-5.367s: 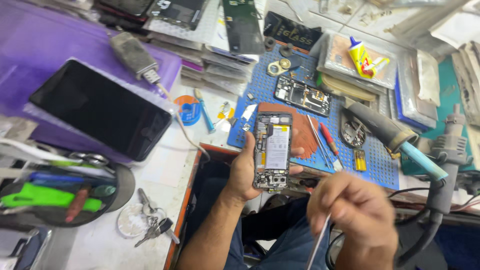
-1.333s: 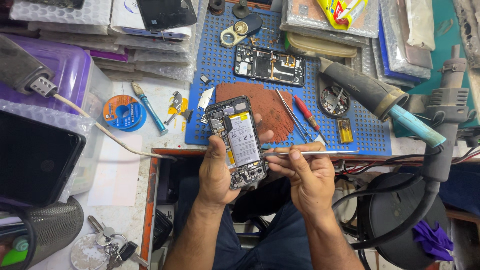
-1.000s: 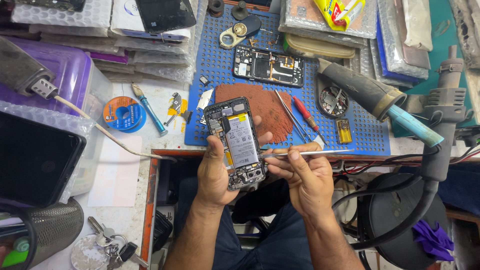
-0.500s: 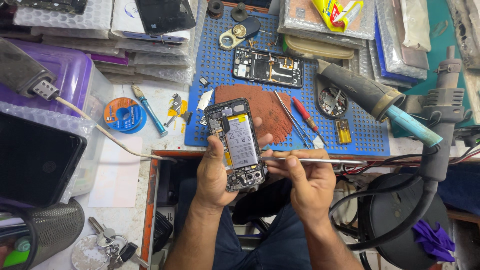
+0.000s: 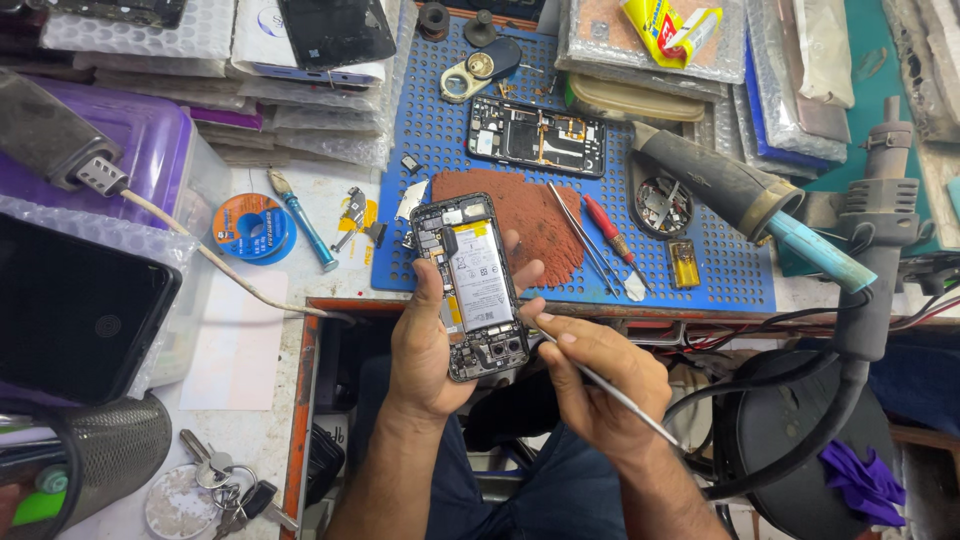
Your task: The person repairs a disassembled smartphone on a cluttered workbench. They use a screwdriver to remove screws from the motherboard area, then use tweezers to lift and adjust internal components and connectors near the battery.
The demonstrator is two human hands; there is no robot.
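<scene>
- Phone (image 5: 472, 285): back cover off, upright in the left hand, held over the tabletop's front edge above the lap. White battery fills the middle, dark board and camera parts at top and bottom, yellow strip down its left side.
- Count: two opened phones – the held one and a second phone (image 5: 537, 135) lying flat on the blue mat (image 5: 720, 275). One more dark phone or screen (image 5: 335, 28) sits on the bubble-wrap stack top left.
- One thin metal probe (image 5: 610, 388), one red-handled screwdriver (image 5: 605, 222), one pair of tweezers (image 5: 578, 235), one blue-handled tool (image 5: 305, 225) left of the mat, one blue tape roll (image 5: 252, 227), one key bunch (image 5: 225, 485) bottom left.
- One rust-brown pad (image 5: 540, 215) on the mat, just behind the held phone.
- Left hand (image 5: 430, 340): clenched round the phone, thumb along its left edge, fingertips showing at the right edge.
- Right hand (image 5: 600, 385): pinched closed on the probe like a pen; probe tip sits at the phone's lower right edge, shaft runs back down-right past the wrist.
- Hot-air handle (image 5: 735, 190) rests at the mat's right side, well apart from both hands.
</scene>
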